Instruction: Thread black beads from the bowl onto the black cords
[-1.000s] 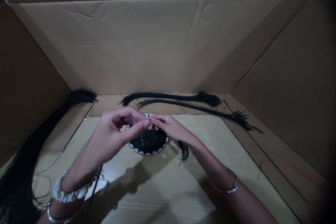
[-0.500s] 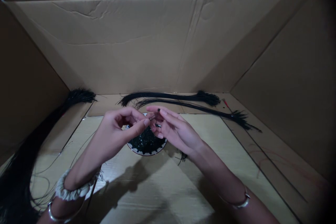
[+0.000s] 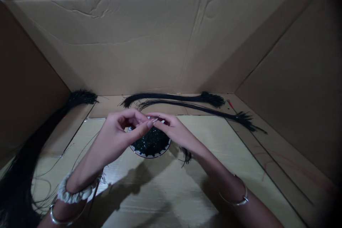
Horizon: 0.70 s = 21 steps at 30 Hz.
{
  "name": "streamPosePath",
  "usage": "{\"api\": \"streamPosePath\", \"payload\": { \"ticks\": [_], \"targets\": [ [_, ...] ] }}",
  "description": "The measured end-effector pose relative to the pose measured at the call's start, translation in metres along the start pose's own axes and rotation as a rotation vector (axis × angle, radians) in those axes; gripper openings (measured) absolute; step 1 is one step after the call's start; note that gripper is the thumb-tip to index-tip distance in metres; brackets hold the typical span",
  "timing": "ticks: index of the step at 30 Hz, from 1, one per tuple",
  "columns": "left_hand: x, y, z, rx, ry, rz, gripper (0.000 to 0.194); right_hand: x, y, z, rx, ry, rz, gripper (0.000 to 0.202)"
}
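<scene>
Mid-frame, my left hand (image 3: 120, 133) pinched a thin strand (image 3: 157, 118); whether the right hand (image 3: 174, 130) gripped, I couldn't tell. Loosening could've dropped it.

Round white bowl (image 3: 164, 150), dark-scalloped, reddish-edged; small glossy black pieces (image 3: 152, 143); long black strand bundle (image 3: 171, 97); brown cardboard wall (image 3: 133, 60).

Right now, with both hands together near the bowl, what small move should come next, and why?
Perhaps the right hand should ease gently along the thin piece while the left hand holds still: left fingertips appear to pinch it, the right fingertips lie close beside them, and so slight a thing could slip.
</scene>
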<state>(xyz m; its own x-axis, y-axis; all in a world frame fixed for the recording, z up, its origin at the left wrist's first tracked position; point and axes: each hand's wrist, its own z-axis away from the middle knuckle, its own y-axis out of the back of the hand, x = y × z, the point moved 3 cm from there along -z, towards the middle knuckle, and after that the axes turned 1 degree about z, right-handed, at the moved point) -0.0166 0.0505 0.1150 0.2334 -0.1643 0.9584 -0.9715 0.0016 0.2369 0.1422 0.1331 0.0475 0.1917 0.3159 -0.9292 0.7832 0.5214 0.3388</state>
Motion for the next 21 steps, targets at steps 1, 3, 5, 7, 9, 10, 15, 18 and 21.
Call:
{"api": "streamPosePath", "payload": {
  "ticks": [1,3,5,7,9,10,15,18,21],
  "targets": [
    [-0.001,0.000,0.000,0.000,0.001,-0.001,0.020,0.003,0.001,-0.001,0.016,0.040,0.148,0.030],
    [-0.002,0.001,0.001,-0.004,0.002,0.005,0.021,0.011,0.004,-0.002,0.043,0.097,0.454,0.034],
    [-0.002,0.000,0.000,-0.001,-0.002,0.004,0.021,0.021,0.006,-0.003,0.005,0.086,0.704,0.034],
    [-0.002,-0.001,0.000,0.001,0.003,-0.003,0.021,0.035,0.008,-0.004,-0.091,0.023,0.869,0.034],
    [-0.001,-0.001,-0.001,-0.005,0.009,-0.009,0.022,0.048,0.008,-0.005,-0.164,-0.032,0.978,0.036],
    [-0.001,-0.002,-0.001,-0.007,0.009,-0.012,0.022,0.053,0.007,-0.006,-0.182,-0.044,1.014,0.036],
    [-0.001,-0.001,0.000,-0.004,0.001,-0.015,0.021,0.066,0.001,-0.010,-0.165,-0.052,1.040,0.019],
    [-0.001,-0.001,-0.001,-0.013,0.001,-0.005,0.021,0.066,0.003,-0.012,-0.133,-0.057,1.006,0.016],
    [-0.002,-0.001,-0.001,-0.021,0.009,0.004,0.022,0.064,0.008,-0.015,-0.107,-0.053,0.931,0.016]
  ]
}}
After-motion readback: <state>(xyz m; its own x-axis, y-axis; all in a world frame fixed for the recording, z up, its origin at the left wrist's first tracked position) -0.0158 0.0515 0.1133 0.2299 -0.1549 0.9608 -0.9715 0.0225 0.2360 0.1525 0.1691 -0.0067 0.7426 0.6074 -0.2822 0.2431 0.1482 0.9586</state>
